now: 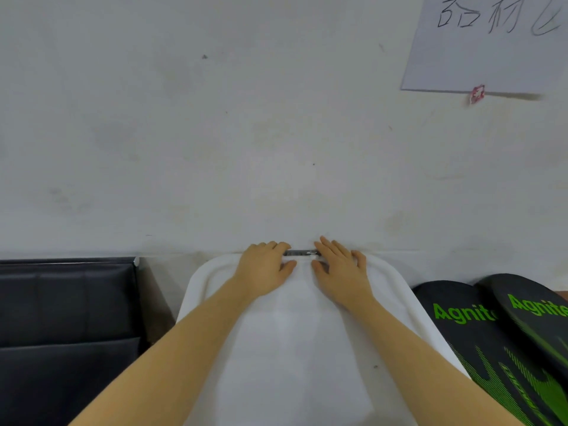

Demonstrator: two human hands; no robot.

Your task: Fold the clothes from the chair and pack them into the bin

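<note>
Plain workroom — scuffed white wall (215, 133), handwritten notice (491, 41).

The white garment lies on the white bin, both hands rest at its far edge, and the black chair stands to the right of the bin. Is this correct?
Not quite: the head view shows the black chair to the left of the white bin. The rest holds: left hand and right hand rest at the white garment's far edge.
</note>
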